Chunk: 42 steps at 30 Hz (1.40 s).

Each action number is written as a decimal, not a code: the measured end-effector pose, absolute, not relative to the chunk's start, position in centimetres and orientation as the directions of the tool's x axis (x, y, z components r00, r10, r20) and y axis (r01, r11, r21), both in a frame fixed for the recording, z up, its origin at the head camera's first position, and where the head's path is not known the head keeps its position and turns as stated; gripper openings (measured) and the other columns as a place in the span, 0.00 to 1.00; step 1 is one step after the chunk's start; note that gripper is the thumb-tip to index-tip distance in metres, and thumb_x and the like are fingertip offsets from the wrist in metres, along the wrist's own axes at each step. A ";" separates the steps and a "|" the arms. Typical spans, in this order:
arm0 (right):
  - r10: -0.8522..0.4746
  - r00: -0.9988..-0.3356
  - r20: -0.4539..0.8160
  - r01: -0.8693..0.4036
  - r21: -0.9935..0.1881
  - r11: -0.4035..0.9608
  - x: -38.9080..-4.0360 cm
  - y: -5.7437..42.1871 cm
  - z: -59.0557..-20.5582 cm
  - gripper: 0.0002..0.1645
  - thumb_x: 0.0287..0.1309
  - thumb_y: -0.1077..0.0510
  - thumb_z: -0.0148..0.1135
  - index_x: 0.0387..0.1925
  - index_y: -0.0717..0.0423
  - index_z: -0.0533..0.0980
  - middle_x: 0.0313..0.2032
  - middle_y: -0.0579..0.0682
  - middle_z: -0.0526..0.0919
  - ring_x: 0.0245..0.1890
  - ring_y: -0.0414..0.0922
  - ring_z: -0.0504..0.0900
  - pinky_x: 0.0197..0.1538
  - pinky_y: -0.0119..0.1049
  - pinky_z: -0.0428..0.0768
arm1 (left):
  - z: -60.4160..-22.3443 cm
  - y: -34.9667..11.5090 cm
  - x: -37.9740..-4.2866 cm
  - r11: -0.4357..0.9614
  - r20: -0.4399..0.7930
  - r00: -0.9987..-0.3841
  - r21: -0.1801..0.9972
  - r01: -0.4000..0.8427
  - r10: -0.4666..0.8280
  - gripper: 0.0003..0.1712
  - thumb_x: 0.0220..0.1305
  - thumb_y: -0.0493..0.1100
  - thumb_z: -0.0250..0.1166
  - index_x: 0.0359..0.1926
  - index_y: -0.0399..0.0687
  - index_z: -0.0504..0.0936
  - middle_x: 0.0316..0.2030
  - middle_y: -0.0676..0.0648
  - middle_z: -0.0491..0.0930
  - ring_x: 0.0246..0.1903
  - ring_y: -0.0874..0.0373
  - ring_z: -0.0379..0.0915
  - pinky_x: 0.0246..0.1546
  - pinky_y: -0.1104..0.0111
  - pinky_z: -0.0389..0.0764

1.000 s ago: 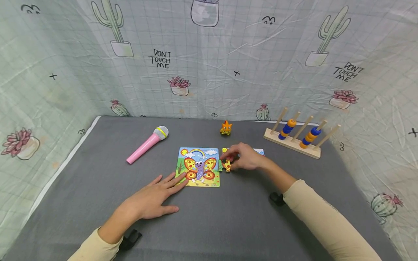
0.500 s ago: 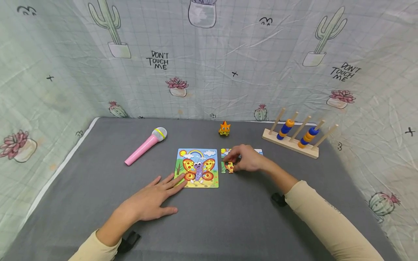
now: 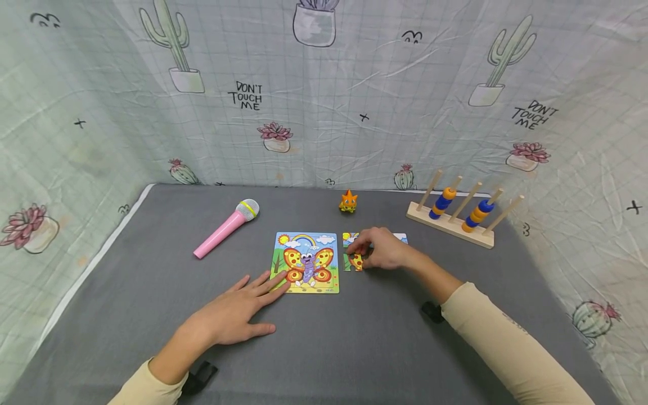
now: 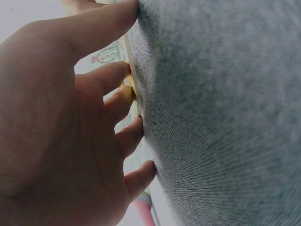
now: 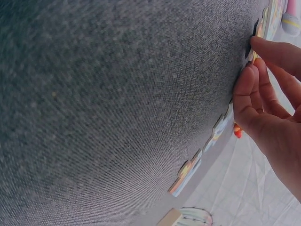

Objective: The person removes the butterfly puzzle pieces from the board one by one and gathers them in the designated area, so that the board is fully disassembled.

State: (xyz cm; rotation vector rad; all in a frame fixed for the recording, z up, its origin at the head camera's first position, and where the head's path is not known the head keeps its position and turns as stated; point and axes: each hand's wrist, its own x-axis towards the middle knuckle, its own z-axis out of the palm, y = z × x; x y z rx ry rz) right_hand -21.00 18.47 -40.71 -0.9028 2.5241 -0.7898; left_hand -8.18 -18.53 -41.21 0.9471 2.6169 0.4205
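"State the fingers."

"Right hand (image 3: 385, 248): thumb and fingertips pinch a wing-patterned puzzle piece (image 3: 356, 262) at the surface of the grey table (image 3: 324, 349), just right of the butterfly board (image 3: 310, 257). Left hand (image 3: 228, 312): fingers spread, grasping nothing, some tips on the board's lower left corner."

"Obscured?"

"The piece's right part, under the fingers; its long axis I cannot tell. The right hand also hides the middle of a row of pieces (image 3: 400, 237) beyond it. From the left wrist, the board shows only as a thin edge."

"Board's orientation?"

"Flat, nearly square; no long axis stands out. Printed sun (image 3: 283, 239) and rainbow (image 3: 305, 240) at the far edge, butterfly upright to the person."

"Farther out?"

"Pink microphone (image 3: 223, 232) at left, head pointing away and rightward; orange figurine (image 3: 348, 202) behind; peg rack (image 3: 450, 225) at far right."
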 end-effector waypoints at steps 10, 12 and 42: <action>-0.659 -0.738 -0.144 -0.460 -0.606 0.649 -20.8 18.4 -40.4 0.23 0.49 0.69 0.77 0.49 0.54 0.88 0.43 0.50 0.86 0.42 0.47 0.83 0.44 0.34 0.77 | -41.4 -18.5 -8.2 0.736 -0.197 -0.728 0.374 0.564 0.657 0.48 0.69 0.61 0.67 0.83 0.59 0.56 0.84 0.53 0.47 0.82 0.41 0.47 0.76 0.34 0.51; -0.656 -0.740 -0.149 -0.457 -0.605 0.653 -20.8 18.4 -40.3 0.23 0.49 0.69 0.77 0.49 0.54 0.88 0.44 0.50 0.86 0.43 0.47 0.83 0.45 0.35 0.77 | -41.4 -18.5 -8.2 0.737 -0.199 -0.728 0.377 0.561 0.656 0.48 0.69 0.61 0.67 0.83 0.59 0.56 0.84 0.53 0.47 0.82 0.41 0.46 0.76 0.33 0.51; -0.691 -0.713 -0.116 -0.433 -0.702 0.565 -20.6 13.2 -39.1 0.28 0.52 0.70 0.75 0.58 0.59 0.83 0.49 0.57 0.86 0.45 0.52 0.85 0.46 0.32 0.85 | -41.2 -18.6 -8.1 0.735 -0.186 -0.728 0.361 0.574 0.660 0.48 0.69 0.60 0.67 0.83 0.59 0.56 0.84 0.53 0.48 0.82 0.41 0.47 0.76 0.34 0.53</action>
